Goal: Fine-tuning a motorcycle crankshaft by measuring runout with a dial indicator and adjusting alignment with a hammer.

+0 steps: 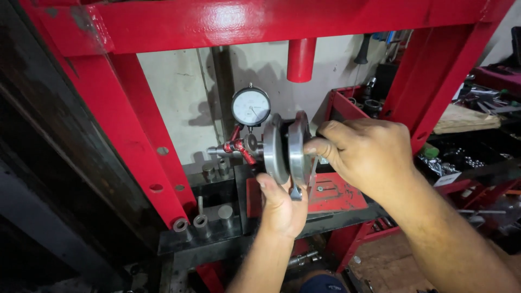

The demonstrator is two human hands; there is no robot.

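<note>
A steel crankshaft (282, 147) with two round grey webs sits on edge in the middle of a red press frame (130, 130). My left hand (281, 205) grips it from below, with the thumb against the left web. My right hand (364, 152) closes over the right web and the shaft end. A round white dial gauge (251, 106) on a red jointed arm (239, 145) stands just left of the webs, its stem near the left shaft end.
The red press ram (300, 58) hangs above the crankshaft. Several steel pins and bushings (209, 217) stand on the dark press bed at lower left. A red plate (336, 192) lies on the bed. Cluttered shelves with tools (472, 135) fill the right side.
</note>
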